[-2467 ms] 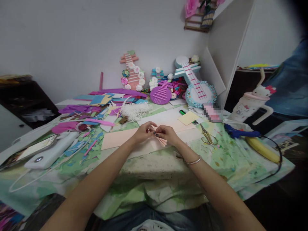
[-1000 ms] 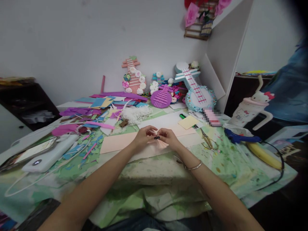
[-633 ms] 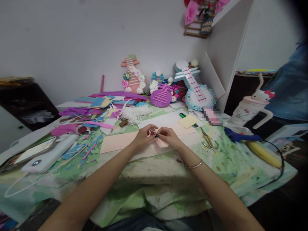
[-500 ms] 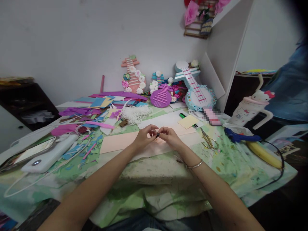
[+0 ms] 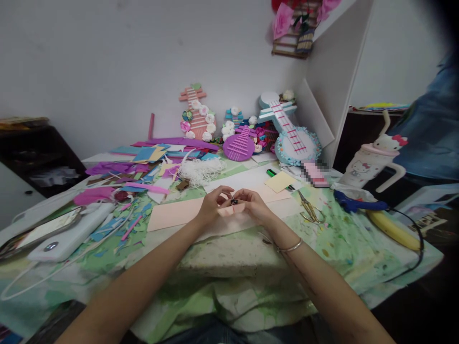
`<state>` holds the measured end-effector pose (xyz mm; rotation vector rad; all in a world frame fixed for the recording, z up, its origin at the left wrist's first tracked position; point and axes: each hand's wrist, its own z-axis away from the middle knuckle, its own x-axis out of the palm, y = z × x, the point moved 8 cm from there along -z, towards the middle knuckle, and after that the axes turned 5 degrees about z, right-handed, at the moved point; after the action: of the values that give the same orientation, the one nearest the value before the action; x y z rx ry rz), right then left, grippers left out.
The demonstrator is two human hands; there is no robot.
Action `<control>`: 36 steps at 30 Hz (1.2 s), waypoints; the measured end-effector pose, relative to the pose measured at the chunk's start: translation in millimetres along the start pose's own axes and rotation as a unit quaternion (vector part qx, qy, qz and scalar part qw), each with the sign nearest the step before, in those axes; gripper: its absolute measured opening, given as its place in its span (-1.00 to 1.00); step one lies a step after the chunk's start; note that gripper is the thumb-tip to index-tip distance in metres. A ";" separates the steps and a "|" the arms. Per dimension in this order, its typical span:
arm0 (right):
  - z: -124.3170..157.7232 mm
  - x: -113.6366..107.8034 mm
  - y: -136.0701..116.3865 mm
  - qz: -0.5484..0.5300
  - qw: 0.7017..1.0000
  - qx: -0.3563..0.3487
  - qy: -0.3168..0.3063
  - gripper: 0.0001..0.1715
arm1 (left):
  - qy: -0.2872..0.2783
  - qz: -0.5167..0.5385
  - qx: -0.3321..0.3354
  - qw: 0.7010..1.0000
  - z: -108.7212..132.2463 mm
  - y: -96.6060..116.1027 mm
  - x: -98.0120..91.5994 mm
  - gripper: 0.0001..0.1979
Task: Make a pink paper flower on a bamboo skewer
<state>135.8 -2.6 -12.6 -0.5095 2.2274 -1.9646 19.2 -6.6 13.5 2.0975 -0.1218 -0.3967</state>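
1. Peach paper piece [image 5: 231, 209]: it lies between the hands, at the near side of the meeting fingertips. Its long axis appears to run left to right; one end faces each hand, and no leading end can be told.
2. Left hand [image 5: 212, 205] and right hand [image 5: 254, 206]: fingers drawn narrow, both holding the piece; neither is clearly nearer. Whether they also grip thread cannot be told.
3. Peach strip [image 5: 172, 215]: flat beneath the hands, long axis crosswise.
4. Scissors [image 5: 311, 209]: right of the right hand, apart from it.
5. White string [image 5: 201, 171]: heaped beyond the left hand.
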 end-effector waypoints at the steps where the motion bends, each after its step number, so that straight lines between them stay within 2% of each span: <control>1: 0.3 1.9 0.6 -0.009 1.000 0.003 -0.008 -0.72 | -0.005 -0.001 0.001 1.000 -0.2 -0.2 1.0 -0.76; 7: 1.2 5.7 5.5 -0.031 0.999 0.031 -0.027 -0.63 | 0.000 -0.040 0.018 0.999 0.6 2.4 4.0 -0.77; 11: -0.5 1.7 8.9 -0.007 1.000 0.027 -0.010 -0.60 | 0.009 -0.037 0.008 0.999 3.4 4.4 5.8 -0.77; 17: -1.2 3.6 5.9 0.037 0.999 0.004 -0.024 -0.72 | 0.001 0.018 -0.037 0.999 3.2 -1.3 6.8 -0.76; 27: 1.2 5.2 -2.0 0.102 0.994 -0.008 -0.028 -0.77 | -0.031 0.078 -0.043 0.996 1.8 -6.7 9.5 -0.74; 32: 3.4 2.6 -3.0 0.052 0.998 0.014 -0.021 -0.79 | -0.027 0.125 -0.066 0.990 1.5 -9.4 10.8 -0.75; 36: 4.8 -1.8 -3.1 -0.011 0.999 0.034 -0.004 -0.77 | -0.023 0.142 -0.072 0.987 1.5 -3.0 11.3 -0.76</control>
<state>139.6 -6.8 -10.5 -0.5348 2.1516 -2.0358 29.2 -9.0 7.6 1.8958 -0.4032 -0.2718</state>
